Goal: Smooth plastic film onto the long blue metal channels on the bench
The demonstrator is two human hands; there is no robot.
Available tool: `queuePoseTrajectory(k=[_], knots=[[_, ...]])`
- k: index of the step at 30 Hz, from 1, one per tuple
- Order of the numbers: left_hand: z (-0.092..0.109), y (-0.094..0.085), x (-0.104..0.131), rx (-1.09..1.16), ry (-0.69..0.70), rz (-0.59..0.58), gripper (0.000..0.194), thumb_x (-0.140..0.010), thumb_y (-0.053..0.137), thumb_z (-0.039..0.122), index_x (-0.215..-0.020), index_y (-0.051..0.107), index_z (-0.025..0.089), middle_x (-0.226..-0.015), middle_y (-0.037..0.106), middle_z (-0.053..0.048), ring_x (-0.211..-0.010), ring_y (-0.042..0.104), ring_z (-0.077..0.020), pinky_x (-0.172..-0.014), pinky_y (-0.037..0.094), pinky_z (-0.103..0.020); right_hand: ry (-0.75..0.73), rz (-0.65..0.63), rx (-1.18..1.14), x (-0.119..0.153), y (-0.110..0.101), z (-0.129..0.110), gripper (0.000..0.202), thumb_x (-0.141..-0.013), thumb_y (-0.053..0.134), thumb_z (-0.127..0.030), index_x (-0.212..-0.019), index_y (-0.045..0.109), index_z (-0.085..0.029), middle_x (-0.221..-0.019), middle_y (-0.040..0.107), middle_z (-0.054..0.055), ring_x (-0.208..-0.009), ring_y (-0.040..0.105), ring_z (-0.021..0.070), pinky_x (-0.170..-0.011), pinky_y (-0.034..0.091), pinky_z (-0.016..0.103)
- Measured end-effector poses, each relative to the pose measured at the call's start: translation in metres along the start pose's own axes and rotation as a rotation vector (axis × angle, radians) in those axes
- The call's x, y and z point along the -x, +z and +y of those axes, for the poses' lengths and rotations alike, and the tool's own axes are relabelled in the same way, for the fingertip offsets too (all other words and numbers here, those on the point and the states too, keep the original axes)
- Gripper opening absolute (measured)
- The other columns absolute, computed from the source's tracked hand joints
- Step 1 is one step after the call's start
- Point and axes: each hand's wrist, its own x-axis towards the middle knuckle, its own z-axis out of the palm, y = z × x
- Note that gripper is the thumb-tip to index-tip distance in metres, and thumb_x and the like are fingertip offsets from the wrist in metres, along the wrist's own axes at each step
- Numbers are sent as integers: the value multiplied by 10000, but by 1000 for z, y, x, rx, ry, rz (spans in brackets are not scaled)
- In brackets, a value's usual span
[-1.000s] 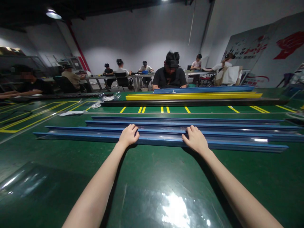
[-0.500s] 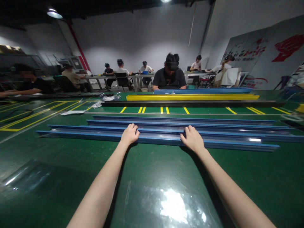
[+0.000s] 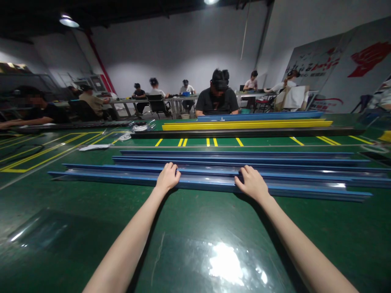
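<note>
Across the green table lies a long blue channel strip (image 3: pixel 207 186), the nearest of several, with a shiny clear surface along its inside. My left hand (image 3: pixel 167 177) is closed over this strip left of its middle, fingers bent across the near edge. Farther right, my right hand (image 3: pixel 253 183) grips the same strip, its thumb on the near side and its fingertips partly hidden behind the rim. Just beyond lie more blue channel strips (image 3: pixel 238 159), roughly parallel and close together.
Farther back lie a black strip (image 3: pixel 244 132), a yellow strip (image 3: pixel 244 124) and another blue strip (image 3: pixel 262 116). Crumpled clear plastic (image 3: pixel 124 136) and a white sheet (image 3: pixel 94 147) are at left. A clear film (image 3: pixel 39 230) lies near left. A person (image 3: pixel 216 97) sits opposite.
Both hands and the near blue strip sit slightly lower in view, closer to me. The strip's right end has shifted a little to the right. The hold looks unchanged.
</note>
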Motion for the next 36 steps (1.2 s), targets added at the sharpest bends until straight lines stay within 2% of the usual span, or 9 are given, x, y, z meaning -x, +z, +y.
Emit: queuePoseTrajectory(k=[8,11,14,19,22,25,28,32,36], knots=[[-1,-9,-5,-34,21,-67,195,-809,391,242,-818,568,161,-891,579,-83,-902,510,-211,-817,429,-315,3,-54,-41,1,-3,2,311,-861,318,-365,-859,546,-153,-866,550,102,-851,494,211,-735,357,304],[-1,-14,-15,-54,10,-108,274,-853,341,286,-768,579,179,-866,599,-64,-879,531,-200,-755,439,-301,-1,-119,-56,-5,-6,10,356,-887,267,-362,-868,565,-167,-862,570,86,-835,512,198,-738,368,301],[5,-14,-31,-92,44,-94,344,-877,298,287,-740,591,172,-831,612,-71,-860,533,-206,-774,424,-323,7,-165,-42,-16,-7,25,364,-890,264,-352,-889,581,-174,-876,590,79,-834,526,201,-722,382,306],[26,-1,-65,-26,138,-81,243,-837,404,271,-965,583,169,-1003,590,-73,-960,508,-208,-838,405,-317,26,-132,-20,-43,6,55,328,-863,326,-366,-958,579,-179,-972,592,102,-909,526,227,-729,405,326],[39,10,-86,8,156,-160,361,-793,486,282,-1135,513,170,-1131,545,-82,-1044,482,-221,-891,386,-330,36,-129,-31,-58,20,75,336,-821,403,-399,-1039,551,-190,-1046,585,102,-947,533,245,-765,416,350],[48,19,-106,54,139,-257,515,-751,562,321,-1227,442,165,-1242,484,-92,-1138,432,-230,-942,354,-322,40,-181,-94,-73,34,96,479,-745,513,-434,-1140,502,-163,-1151,551,123,-1031,519,255,-837,411,352],[53,28,-121,83,169,-347,683,-673,651,423,-1257,413,161,-1262,475,-102,-1165,417,-240,-970,325,-315,34,-268,-137,-84,48,113,616,-661,588,-503,-1166,496,-161,-1165,550,130,-1060,513,264,-861,406,356],[57,39,-132,63,183,-458,754,-641,645,524,-1260,403,168,-1226,500,-123,-1126,451,-271,-938,341,-354,9,-370,-105,-91,63,120,702,-613,593,-589,-1168,507,-168,-1084,581,136,-975,554,276,-819,414,382],[57,44,-135,34,226,-453,747,-618,610,606,-1213,437,191,-1164,539,-118,-1069,490,-284,-870,378,-365,-47,-358,-91,-91,67,118,693,-634,554,-627,-1153,521,-170,-1004,591,128,-899,569,260,-760,427,363]])
